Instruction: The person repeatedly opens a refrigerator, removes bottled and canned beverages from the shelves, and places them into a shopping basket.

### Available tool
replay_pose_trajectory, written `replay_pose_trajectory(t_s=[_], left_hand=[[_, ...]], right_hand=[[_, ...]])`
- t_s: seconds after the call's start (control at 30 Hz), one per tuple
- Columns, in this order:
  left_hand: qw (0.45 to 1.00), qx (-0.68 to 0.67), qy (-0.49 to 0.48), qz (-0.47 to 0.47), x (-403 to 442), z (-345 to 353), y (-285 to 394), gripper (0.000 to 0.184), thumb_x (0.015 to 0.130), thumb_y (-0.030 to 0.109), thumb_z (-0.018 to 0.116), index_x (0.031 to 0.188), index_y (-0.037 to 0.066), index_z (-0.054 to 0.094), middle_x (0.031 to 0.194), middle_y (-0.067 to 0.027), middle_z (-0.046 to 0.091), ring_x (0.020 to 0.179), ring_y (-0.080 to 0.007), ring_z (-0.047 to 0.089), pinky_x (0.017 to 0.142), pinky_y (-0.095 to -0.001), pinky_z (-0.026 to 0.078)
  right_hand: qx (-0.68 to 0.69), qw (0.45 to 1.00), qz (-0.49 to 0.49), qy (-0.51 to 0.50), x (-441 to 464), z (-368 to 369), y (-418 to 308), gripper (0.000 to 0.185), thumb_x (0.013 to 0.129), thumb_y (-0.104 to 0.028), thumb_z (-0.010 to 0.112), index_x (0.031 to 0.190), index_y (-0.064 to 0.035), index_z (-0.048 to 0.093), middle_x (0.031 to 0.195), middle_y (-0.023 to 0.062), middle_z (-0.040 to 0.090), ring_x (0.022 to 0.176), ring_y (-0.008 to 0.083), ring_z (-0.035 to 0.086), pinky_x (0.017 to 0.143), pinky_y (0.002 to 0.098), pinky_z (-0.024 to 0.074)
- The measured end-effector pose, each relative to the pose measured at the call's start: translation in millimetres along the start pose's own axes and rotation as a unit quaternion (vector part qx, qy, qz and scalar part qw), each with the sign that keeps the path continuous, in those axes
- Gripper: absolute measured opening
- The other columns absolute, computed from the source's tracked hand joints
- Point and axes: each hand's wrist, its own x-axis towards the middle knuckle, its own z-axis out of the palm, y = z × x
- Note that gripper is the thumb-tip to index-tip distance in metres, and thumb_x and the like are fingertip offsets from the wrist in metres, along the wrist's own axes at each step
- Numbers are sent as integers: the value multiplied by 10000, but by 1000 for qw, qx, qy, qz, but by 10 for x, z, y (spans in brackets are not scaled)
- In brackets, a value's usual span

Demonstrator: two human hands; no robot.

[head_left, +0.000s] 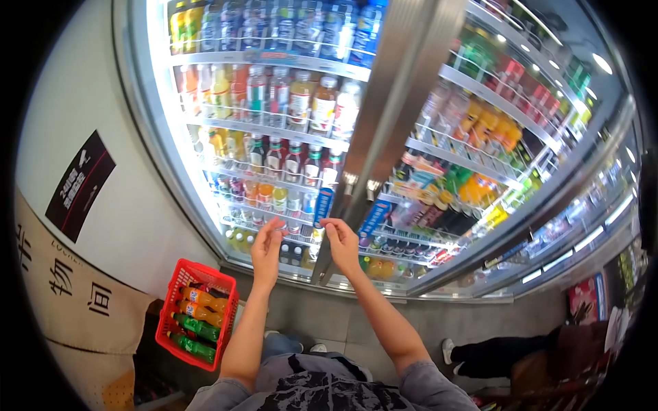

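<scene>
In front of the closed glass doors of a drinks fridge, both my hands are raised with loosely bent fingers. My left hand [267, 252] is open, its thumb and fingers a little apart, and I see nothing in it. Beside the metal door frame [370, 130], my right hand [341, 245] has its fingertips turned inward near a blue door label [323, 205]. It also appears open and without an object; whether it touches the door I cannot tell. Behind the left glass, shelves hold rows of bottled drinks [300, 99].
A red basket [163, 335] with several orange and green soda bottles [195, 325] stands on the floor at left. Fridge shelves at right carry more bottles [490, 127]. Another person's dark-trousered legs [507, 353] are at lower right. A beige curtain [82, 301] hangs at left.
</scene>
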Motion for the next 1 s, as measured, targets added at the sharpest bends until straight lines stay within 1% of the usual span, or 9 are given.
replay_pose_trajectory(t_s=[0.27, 0.47, 0.63, 0.73, 0.77, 0.83, 0.87, 0.97, 1.0], left_hand=[[988, -14, -150, -42, -182, 793, -202, 426, 1018, 189, 506, 1392, -6, 451, 1358, -117, 532, 1183, -198, 559, 977, -293, 425], [985, -1, -170, -41, -124, 897, -162, 428, 1029, 218, 480, 1395, -1, 453, 1388, -121, 516, 1197, -203, 553, 954, -290, 429], [985, 16, -166, -41, -85, 774, -41, 383, 1030, 173, 447, 1373, 4, 480, 1340, -102, 554, 1134, -172, 580, 925, -283, 445], [982, 10, -179, -51, -65, 656, -117, 370, 1031, 162, 438, 1367, 14, 489, 1320, -95, 567, 1103, -160, 591, 919, -283, 448], [980, 10, -189, -54, -58, 631, -142, 361, 1030, 153, 430, 1362, 28, 497, 1309, -93, 574, 1080, -153, 599, 909, -285, 454], [976, -1, -209, -61, -30, 594, -131, 359, 1023, 130, 424, 1361, 33, 500, 1301, -92, 579, 1076, -160, 607, 898, -281, 460], [974, -1, -217, -62, 9, 573, -130, 361, 1018, 112, 422, 1360, 31, 501, 1294, -87, 585, 1075, -162, 610, 895, -278, 462], [970, -7, -236, -64, 167, 531, -80, 357, 1024, 129, 424, 1359, 33, 503, 1295, -93, 586, 1072, -167, 614, 891, -275, 465], [968, -6, -244, -61, 203, 529, -90, 356, 1027, 136, 424, 1359, 34, 503, 1294, -94, 587, 1072, -167, 615, 890, -276, 465]], right_hand=[[-28, 992, 17, 121, -234, -785, -52, 258, 960, -151, 576, 1185, -30, 602, 1045, 77, 679, 950, 139, 629, 831, 274, 490], [-25, 990, 24, 139, -73, -761, -78, 309, 947, -150, 588, 1229, -24, 574, 1110, 108, 660, 983, 174, 627, 863, 306, 494], [10, 985, 13, 174, 165, -644, 6, 310, 956, -185, 602, 1211, -9, 608, 1124, 110, 658, 989, 160, 626, 890, 285, 478], [-58, 987, 34, 146, 314, -619, 7, 389, 1009, -333, 510, 1163, 6, 623, 1005, 102, 689, 914, 154, 630, 831, 278, 477], [-58, 987, 32, 147, 356, -594, 11, 389, 1009, -333, 510, 1163, 6, 623, 1005, 102, 689, 914, 154, 630, 831, 278, 477], [49, 995, 38, 81, 476, -533, 43, 450, 1034, -408, 425, 1007, -6, 624, 841, 68, 650, 796, 134, 592, 749, 263, 454], [48, 995, 35, 83, 506, -523, 95, 450, 1034, -408, 425, 1007, -6, 624, 841, 68, 650, 796, 134, 592, 749, 263, 454], [50, 994, 42, 82, 521, -532, 272, 449, 1052, -423, 362, 829, -65, 513, 714, -4, 454, 680, 98, 452, 657, 248, 384], [44, 994, 47, 87, 512, -530, 281, 449, 1052, -423, 362, 829, -65, 513, 714, -4, 454, 680, 98, 452, 657, 248, 384]])
